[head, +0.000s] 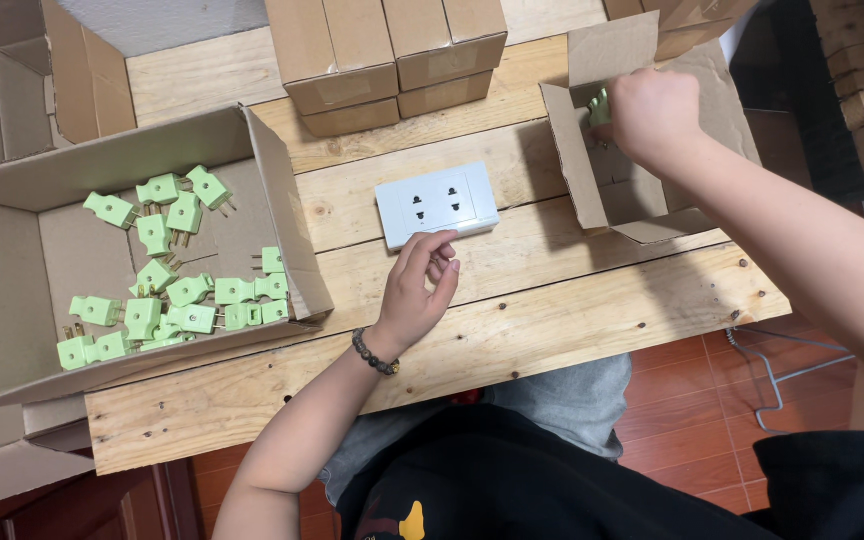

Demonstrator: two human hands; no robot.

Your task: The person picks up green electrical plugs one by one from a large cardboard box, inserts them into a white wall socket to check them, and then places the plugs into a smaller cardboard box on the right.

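Green plug adapter [599, 106] held in the closed fingers of the right hand [652, 112], just inside the open top of a small cardboard box [592, 190] at the table's right side; only a sliver of the adapter shows past the knuckles. Left hand [414, 295] rests on the wooden table [552, 310], fingers loosely curled and holding nothing, fingertips touching the lower edge of a white socket plate [437, 203] that lies flat at centre. Beaded bracelet [374, 353] on the left wrist. Large open carton [252, 180] at left contains a loose heap of matching green adapters [167, 290], well apart from both hands. Closed brown boxes [387, 60], stacked two high, stand at the table's far edge.
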